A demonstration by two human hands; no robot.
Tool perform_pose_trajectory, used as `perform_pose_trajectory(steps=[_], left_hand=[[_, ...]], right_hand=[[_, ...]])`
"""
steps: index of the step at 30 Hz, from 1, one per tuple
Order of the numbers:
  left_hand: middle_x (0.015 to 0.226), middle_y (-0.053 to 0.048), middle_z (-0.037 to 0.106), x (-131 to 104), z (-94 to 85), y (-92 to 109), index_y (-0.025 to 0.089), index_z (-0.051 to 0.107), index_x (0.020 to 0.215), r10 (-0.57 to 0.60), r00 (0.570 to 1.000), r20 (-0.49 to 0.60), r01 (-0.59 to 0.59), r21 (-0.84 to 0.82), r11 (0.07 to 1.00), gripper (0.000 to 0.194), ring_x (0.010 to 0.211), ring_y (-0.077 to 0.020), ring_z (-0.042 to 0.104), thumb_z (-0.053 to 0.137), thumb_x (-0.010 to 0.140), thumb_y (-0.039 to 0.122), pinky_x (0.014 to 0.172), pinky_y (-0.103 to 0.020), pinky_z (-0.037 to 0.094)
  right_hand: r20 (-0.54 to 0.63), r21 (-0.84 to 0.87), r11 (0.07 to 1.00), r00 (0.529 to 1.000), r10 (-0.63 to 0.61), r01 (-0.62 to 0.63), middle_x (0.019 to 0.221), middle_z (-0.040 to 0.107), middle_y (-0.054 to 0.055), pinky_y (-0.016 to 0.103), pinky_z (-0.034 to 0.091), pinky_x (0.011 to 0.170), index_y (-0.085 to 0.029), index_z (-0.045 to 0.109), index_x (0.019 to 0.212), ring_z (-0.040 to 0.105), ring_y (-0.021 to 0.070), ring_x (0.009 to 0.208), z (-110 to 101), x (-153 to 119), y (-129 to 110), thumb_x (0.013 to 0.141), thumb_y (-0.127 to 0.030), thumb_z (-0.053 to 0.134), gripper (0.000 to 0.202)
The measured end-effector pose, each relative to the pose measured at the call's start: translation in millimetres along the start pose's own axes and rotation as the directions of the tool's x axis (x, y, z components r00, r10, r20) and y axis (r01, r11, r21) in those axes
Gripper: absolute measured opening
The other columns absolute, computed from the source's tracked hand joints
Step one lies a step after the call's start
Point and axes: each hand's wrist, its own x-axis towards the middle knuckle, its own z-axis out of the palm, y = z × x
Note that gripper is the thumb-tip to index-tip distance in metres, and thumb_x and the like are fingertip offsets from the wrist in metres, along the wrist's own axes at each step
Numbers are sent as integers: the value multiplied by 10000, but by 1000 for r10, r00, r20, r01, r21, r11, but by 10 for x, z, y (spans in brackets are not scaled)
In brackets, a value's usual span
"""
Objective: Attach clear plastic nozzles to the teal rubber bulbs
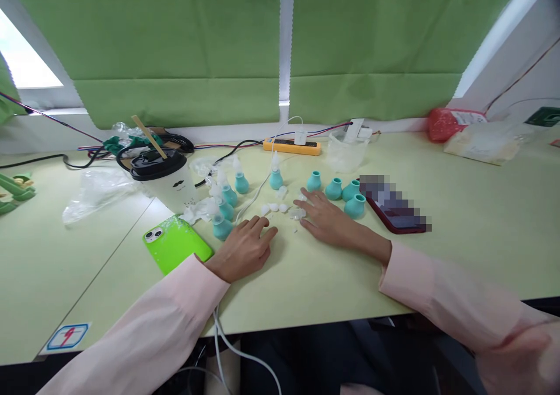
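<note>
My right hand (326, 217) reaches over the middle of the table with its fingers spread, open. Its fingertips are at a few small translucent plastic pieces (297, 213); whether they touch them is hard to tell. My left hand (247, 248) rests on the table, fingers loosely bent and thumb apart, with nothing visible in it. Just beyond it stands a teal squeeze bulb with a clear tip (222, 227), one of several in a slanting row. Another tipped bulb (276, 178) stands farther back. Several teal bulbs without tips (354, 206) stand beyond my right hand. Small white caps (273, 207) lie between my hands.
A green phone (177, 243) lies left of my left hand, near a lidded cup (164, 179) with a straw. A dark red phone (394, 208) is at the right. Behind are a clear plastic tub (347, 151), an orange power strip (292, 146) and a white cable (258, 191).
</note>
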Motion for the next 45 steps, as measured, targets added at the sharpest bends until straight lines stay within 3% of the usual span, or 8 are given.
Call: perform_pose_trajectory(steps=[5,9,12,16,20,25,32,45], left_hand=[[886,-83,525,4,63,28,144,536,923,-60,979,195,91,-158,983,240,806,-179,506,386,743,93,641,-295,453],[899,-75,526,0,75,-76,144,540,930,-96,986,133,128,-263,956,247,817,-157,503,361,769,89,680,-275,449],[887,-74,535,-3,11,-169,141,548,927,-160,985,68,173,-278,945,211,827,-171,492,411,766,158,690,-286,442],[760,-64,558,-9,-62,-220,149,583,907,-197,968,155,224,-182,957,219,804,-213,474,489,727,231,640,-312,432],[708,-63,559,2,-17,-191,162,624,778,-137,965,224,174,-154,973,200,755,-197,476,428,777,202,611,-298,418],[622,-36,571,47,-6,-92,142,620,817,-192,981,22,186,-380,906,177,640,-137,492,468,771,220,571,-247,416],[477,4,525,175,-8,62,123,629,765,-252,914,-317,14,-599,801,126,464,-78,450,537,725,200,455,-197,383],[493,10,533,127,115,60,128,595,818,-130,870,-475,-156,-516,842,123,488,-83,434,562,700,122,472,-221,396]], right_hand=[[46,-20,1000,999,-13,14,1199,445,123,433,386,808,-151,534,1037,401,286,1054,57,8,-9,816,-232,380,281],[-84,58,998,996,-12,17,1075,539,124,455,348,833,-132,571,935,434,280,1010,20,10,-14,772,-217,451,219],[-193,274,962,980,46,9,869,606,106,393,399,781,-116,574,884,513,229,871,-26,-7,-64,721,-200,500,198],[-38,705,703,985,169,-93,774,611,50,273,463,644,-139,576,815,553,141,684,-56,-48,-192,672,-210,549,162],[207,882,376,951,228,-282,673,585,11,245,461,588,-155,556,882,556,122,625,-42,-68,-271,652,-257,589,253],[314,928,126,917,245,-351,609,601,9,257,451,586,-140,560,880,548,109,562,-30,-75,-277,615,-302,643,321],[449,892,-166,865,225,-420,677,656,73,281,476,585,-95,608,827,571,114,545,-45,-135,-298,571,-328,682,354],[496,860,-232,850,176,-454,656,665,71,287,491,573,-96,640,822,604,134,545,-27,-143,-309,587,-354,669,350]])
